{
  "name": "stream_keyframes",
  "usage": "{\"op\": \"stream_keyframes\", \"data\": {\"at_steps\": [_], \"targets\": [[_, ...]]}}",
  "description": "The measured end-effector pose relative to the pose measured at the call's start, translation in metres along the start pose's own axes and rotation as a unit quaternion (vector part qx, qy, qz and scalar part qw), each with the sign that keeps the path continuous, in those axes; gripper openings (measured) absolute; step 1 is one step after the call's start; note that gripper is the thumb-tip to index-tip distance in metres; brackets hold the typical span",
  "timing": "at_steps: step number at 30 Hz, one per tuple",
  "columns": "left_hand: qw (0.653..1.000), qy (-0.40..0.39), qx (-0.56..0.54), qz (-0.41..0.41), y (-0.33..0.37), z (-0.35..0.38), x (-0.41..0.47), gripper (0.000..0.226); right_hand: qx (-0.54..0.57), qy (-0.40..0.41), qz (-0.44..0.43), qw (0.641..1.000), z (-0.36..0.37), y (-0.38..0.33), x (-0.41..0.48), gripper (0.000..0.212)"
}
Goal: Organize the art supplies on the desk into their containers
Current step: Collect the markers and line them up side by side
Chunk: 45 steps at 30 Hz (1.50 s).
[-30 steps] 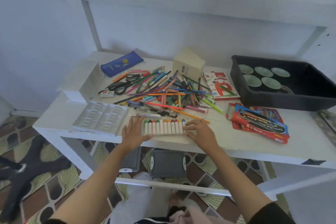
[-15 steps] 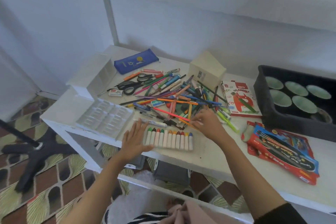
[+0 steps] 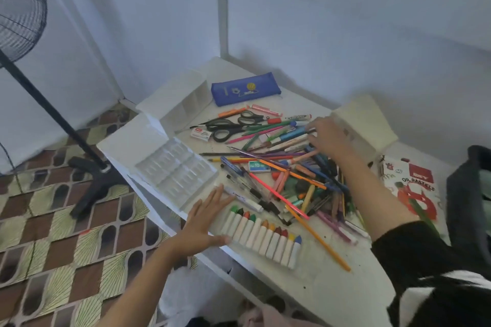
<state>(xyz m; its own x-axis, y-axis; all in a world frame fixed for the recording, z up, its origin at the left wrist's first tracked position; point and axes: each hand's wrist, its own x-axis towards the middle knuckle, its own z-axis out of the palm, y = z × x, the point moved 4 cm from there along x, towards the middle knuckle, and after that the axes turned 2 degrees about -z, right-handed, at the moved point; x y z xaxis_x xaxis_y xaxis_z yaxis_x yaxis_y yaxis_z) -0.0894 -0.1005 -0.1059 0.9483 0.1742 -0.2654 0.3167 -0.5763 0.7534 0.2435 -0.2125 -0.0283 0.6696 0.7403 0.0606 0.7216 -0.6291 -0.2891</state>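
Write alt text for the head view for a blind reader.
A person's left hand lies flat on a desk beside a row of oil pastels, while the right hand reaches into a pile of pens and pencils. A clear tray and blue pencil case lie nearby.

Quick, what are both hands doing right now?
Left hand: open, flat beside the crayons.
Right hand: on the pens; grip cannot be told.

Left hand (image 3: 206, 220) and right hand (image 3: 328, 135) both bare, left arm (image 3: 148, 273) bare as far as it shows, black sleeve (image 3: 414, 255) on the right arm (image 3: 372, 188) from about the elbow up, black top (image 3: 465, 308) with a white patch (image 3: 446, 280)
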Motion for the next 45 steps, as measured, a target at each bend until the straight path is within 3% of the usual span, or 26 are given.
{"op": "stream_keyframes", "data": {"at_steps": [6,19,24,29,32,37,45], "targets": [[1.000,0.007,-0.028,-0.012,0.004,-0.001,-0.001,0.092,-0.093,0.017,0.007,0.995,0.018,0.001,0.038,0.030],[0.999,0.024,-0.038,-0.017,0.003,-0.002,0.001,0.088,-0.078,0.013,-0.006,0.997,0.031,0.008,0.056,0.020],[0.999,0.024,-0.029,-0.013,0.000,0.001,0.003,0.087,0.067,0.109,0.006,0.992,0.013,-0.006,0.031,0.016],[1.000,0.010,-0.010,-0.008,-0.003,0.000,0.003,0.081,0.266,0.148,0.046,0.951,-0.008,-0.021,-0.022,0.009],[1.000,0.012,-0.009,-0.004,-0.002,0.001,0.003,0.081,0.296,0.142,0.057,0.943,-0.010,-0.027,-0.068,0.005],[1.000,0.015,0.025,0.011,-0.003,0.001,0.005,0.099,0.311,0.154,0.100,0.933,0.002,-0.038,-0.147,0.010],[0.997,-0.004,0.075,0.013,-0.002,0.002,0.006,0.086,0.308,0.271,0.226,0.884,0.029,-0.071,-0.243,0.015]]}}
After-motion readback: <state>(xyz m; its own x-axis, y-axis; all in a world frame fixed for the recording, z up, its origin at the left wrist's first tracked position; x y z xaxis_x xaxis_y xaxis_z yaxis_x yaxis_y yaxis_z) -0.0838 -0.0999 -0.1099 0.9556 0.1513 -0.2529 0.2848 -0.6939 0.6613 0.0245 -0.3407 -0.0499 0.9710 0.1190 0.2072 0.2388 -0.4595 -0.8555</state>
